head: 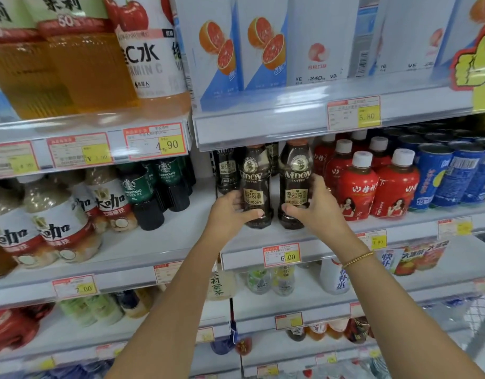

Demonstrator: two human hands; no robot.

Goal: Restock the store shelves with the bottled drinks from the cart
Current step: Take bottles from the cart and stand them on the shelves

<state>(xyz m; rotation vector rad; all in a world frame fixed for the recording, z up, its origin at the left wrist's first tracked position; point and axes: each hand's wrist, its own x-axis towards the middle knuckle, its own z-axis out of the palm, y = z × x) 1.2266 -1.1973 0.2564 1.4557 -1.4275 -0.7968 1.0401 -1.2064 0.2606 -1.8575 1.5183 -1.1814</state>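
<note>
Already shelved: two coffee bottles, the left bottle (256,184) and the right bottle (296,181), stood upright and side by side at the front of the middle shelf (329,232), above the 6.00 price tag (282,255); a rear bottle (227,170) of the same brand sat behind them
Left hand (230,212): grasped the left bottle low down; thumb lay across its front
Right hand (315,209): wrapped round the right bottle's lower side
Left to do: seemingly letting go and squaring the row; the cart was not clearly in view, so the remaining stock could not be told
Materials: clear, glossy plastic over dark liquid; black-and-gold labels; brownish caps; rounded shoulders, faceted bases
Neighbours: red bottles (356,195) with white caps just beside the right bottle; blue cans (433,181) beyond
Shelf surface: smooth, white, hard-looking
</note>
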